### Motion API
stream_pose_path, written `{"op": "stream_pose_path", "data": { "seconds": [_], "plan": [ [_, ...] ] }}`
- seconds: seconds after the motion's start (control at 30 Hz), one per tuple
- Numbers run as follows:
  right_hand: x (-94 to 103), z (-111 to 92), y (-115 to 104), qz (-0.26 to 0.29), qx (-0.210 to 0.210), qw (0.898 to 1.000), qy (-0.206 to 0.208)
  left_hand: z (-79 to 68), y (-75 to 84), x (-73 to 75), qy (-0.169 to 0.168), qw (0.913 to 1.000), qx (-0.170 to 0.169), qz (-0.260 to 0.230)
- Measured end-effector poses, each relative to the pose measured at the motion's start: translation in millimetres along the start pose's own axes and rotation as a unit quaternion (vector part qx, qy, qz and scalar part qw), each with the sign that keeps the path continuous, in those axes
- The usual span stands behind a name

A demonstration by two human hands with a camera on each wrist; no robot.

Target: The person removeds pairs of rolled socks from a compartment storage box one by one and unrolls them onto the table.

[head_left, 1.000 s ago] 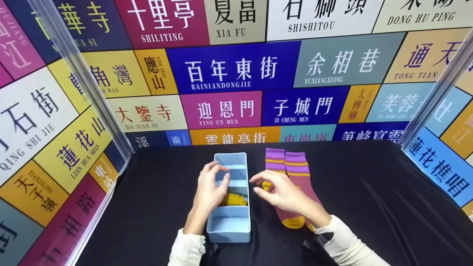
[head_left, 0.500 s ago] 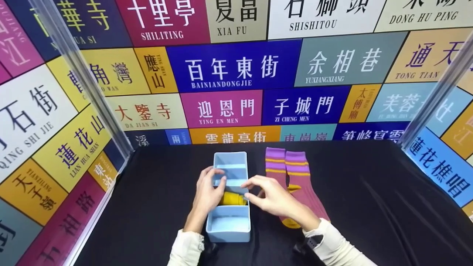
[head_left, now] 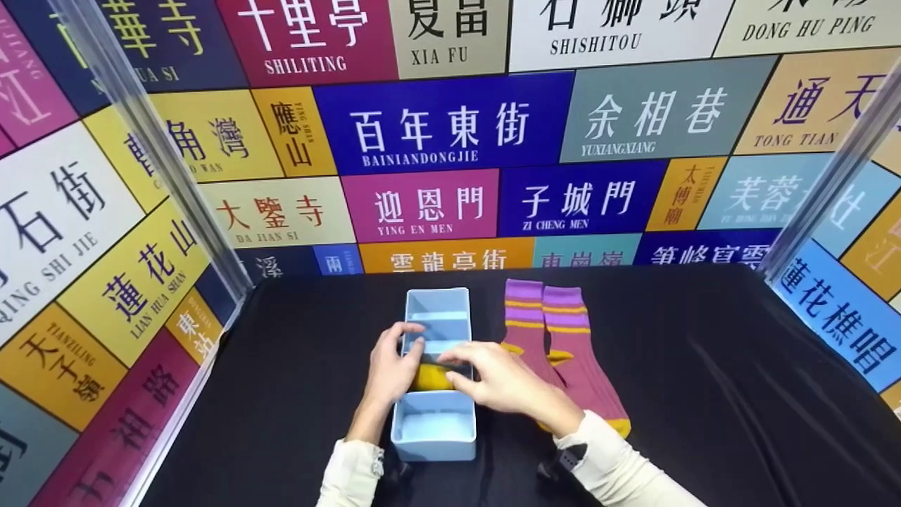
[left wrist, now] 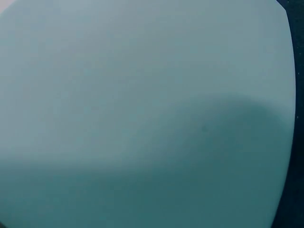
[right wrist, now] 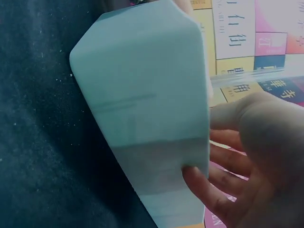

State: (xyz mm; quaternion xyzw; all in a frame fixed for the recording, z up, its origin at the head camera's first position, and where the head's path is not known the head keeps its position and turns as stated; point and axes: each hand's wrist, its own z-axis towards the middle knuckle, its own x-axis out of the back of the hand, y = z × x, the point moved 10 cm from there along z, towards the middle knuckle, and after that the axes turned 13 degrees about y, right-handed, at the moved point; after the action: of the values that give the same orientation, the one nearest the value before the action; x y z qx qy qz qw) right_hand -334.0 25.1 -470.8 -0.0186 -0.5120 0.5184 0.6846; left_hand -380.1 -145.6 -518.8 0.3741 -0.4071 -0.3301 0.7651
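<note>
A light blue divided box (head_left: pixel 434 451) stands on the black cloth in the head view. A yellow cloth-like bundle (head_left: pixel 433 378) lies in one of its middle compartments, partly hidden between the hands. My left hand (head_left: pixel 388 362) is at the box's left side, thumb and index finger loosely bent over the compartments. From the right, my right hand (head_left: pixel 503 377) reaches over the rim, its thumb and fingertips right at the bundle with a gap between them. The right wrist view has the box's outer wall (right wrist: pixel 142 95) beside the spread right fingers; the box wall (left wrist: pixel 142 71) fills the left wrist view.
Two pink socks (head_left: pixel 591 384) with purple cuffs and yellow stripes lie flat to the right of the box, partly under the right forearm. Behind the black cloth (head_left: pixel 704 394) stand panels covered in coloured signs, with clear corner posts (head_left: pixel 820 197).
My right hand has moved left from above the socks to over the box's rim and the yellow bundle. The left hand has shifted slightly down and left. The socks stay put.
</note>
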Motion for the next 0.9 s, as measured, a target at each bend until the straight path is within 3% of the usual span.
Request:
{"op": "stream_pose_path", "data": {
  "seconds": [0.33,0.53,0.67,0.9],
  "plan": [
    [-8.1,19,4,-0.1,-0.024,0.995,-0.005,0.0,-6.2,1.4,-0.002,0.9997,0.022,-0.014],
    [-13.6,26,-5,-0.159,0.016,0.987,-0.027,1.4,-7.3,2.2,0.0,0.999,0.028,-0.034],
    [-19.4,28,-7,-0.178,0.028,0.982,-0.052,1.9,-7.7,3.4,0.003,0.999,0.031,-0.031],
    [-22.5,30,-1,-0.202,0.004,0.976,-0.08,1.6,-5.8,5.4,0.014,0.9992,0.03,-0.021]
  ]
}}
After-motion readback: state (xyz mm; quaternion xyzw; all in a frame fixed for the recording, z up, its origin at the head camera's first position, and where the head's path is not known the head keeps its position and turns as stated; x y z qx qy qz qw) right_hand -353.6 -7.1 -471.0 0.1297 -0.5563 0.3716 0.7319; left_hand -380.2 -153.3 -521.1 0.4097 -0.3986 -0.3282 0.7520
